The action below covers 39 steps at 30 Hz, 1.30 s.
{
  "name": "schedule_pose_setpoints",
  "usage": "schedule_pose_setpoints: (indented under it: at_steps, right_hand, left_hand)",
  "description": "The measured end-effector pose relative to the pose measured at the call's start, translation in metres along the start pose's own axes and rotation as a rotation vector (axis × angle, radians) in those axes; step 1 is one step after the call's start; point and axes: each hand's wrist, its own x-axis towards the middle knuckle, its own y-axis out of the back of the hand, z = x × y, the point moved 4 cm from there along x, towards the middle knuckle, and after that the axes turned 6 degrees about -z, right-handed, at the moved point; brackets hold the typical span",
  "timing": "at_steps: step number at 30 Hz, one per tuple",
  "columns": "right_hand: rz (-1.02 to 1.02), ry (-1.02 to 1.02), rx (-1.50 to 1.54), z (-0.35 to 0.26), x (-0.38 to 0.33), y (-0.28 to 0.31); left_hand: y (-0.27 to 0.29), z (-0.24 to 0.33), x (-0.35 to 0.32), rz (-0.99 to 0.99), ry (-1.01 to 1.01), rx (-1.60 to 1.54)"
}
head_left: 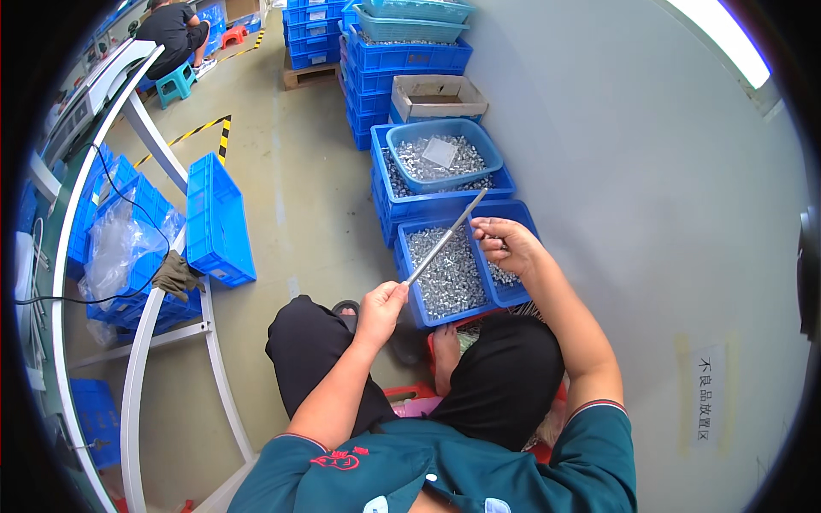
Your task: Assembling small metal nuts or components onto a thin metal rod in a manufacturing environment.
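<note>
My left hand (381,313) is closed round the lower end of a thin grey metal rod (444,240). The rod slants up and to the right, its far tip free in the air beyond the bins. To its right, my right hand (506,243) is raised with thumb and fingers drawn together and curled; what they hold is too small to make out. Below the rod stands a blue bin (413,295) filled with small silver metal parts (449,278). Beneath my right hand is a second blue bin (523,214) that also has small metal parts in it, partly hidden by the hand.
Farther off, a light blue basin (446,183) of metal parts rests on a larger blue crate (385,205). Stacked blue crates (368,84) line the grey wall (616,154). A white-framed workbench (141,376) stands at left, beside an upright blue crate (224,227). A person (171,38) sits far left.
</note>
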Motion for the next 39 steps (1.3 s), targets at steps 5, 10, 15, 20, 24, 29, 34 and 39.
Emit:
schedule_pose_setpoints:
  at_steps: [5,10,15,20,24,29,34,39]
  right_hand:
    - [0.047,0.072,0.139,-0.001,0.006,0.015]
    - [0.141,-0.038,0.22,0.004,0.014,0.033]
    - [0.073,0.048,0.14,-0.005,0.011,0.024]
    - [0.147,0.096,0.118,-0.008,0.005,0.025]
    - [0.101,0.121,0.178,-0.009,0.005,0.022]
    - [0.091,0.16,0.22,-0.012,0.003,0.019]
    - [0.03,0.148,0.169,-0.014,0.003,0.013]
    - [0.121,0.155,-0.011,-0.018,0.0,0.001]
  left_hand:
    - [0.002,-0.001,-0.002,-0.004,0.011,0.041]
    - [0.003,-0.002,-0.003,-0.022,-0.003,0.051]
    - [0.005,-0.001,-0.004,-0.018,0.005,0.07]
    - [0.002,0.001,-0.004,-0.029,0.02,0.057]
    - [0.005,-0.008,-0.004,-0.043,0.021,0.104]
    - [0.001,-0.005,-0.006,-0.047,0.004,0.154]
    - [0.002,-0.007,-0.006,-0.038,-0.014,0.197]
    - [0.007,-0.016,-0.006,-0.002,-0.022,0.233]
